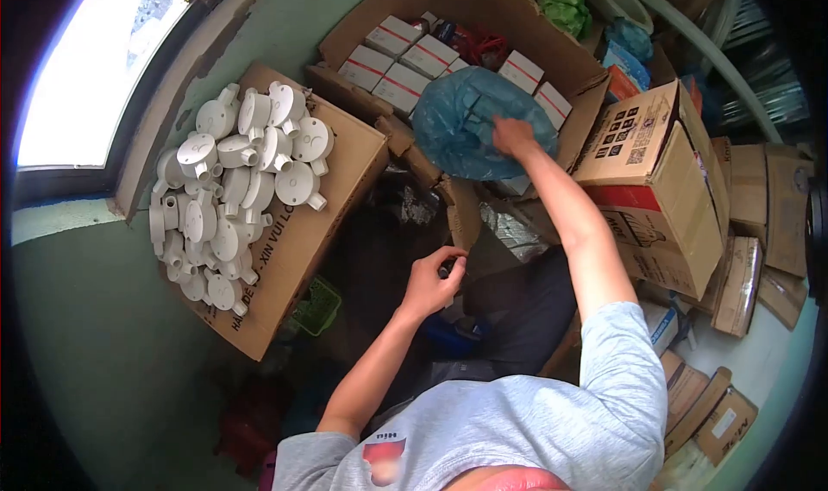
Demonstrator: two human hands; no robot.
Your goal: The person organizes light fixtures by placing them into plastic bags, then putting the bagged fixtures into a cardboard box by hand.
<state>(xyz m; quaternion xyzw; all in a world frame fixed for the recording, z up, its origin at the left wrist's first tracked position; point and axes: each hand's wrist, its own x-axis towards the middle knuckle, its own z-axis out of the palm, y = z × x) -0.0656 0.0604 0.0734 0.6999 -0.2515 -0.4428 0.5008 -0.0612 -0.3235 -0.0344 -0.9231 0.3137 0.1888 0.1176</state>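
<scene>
My left hand (pixel 434 282) is closed around a small black object (pixel 446 268), too small to name for certain, above my lap. My right hand (pixel 515 137) is stretched forward with its fingers curled against a translucent blue plastic bag (pixel 448 124); its fingertips are partly hidden. The bag bulges on top of an open cardboard box (pixel 466 219) holding several white boxes (pixel 401 87) with red stripes. To the left, a pile of white round junction boxes (pixel 226 239) with short spouts lies on a flat-topped cardboard carton (pixel 323 232).
At the right stands a taller printed carton (pixel 660 189), with more cardboard boxes (pixel 768 189) behind it. A green plastic basket (pixel 317 306) sits low beside the left carton. A green bag (pixel 565 8) lies at the back, and a window (pixel 95 68) is at upper left.
</scene>
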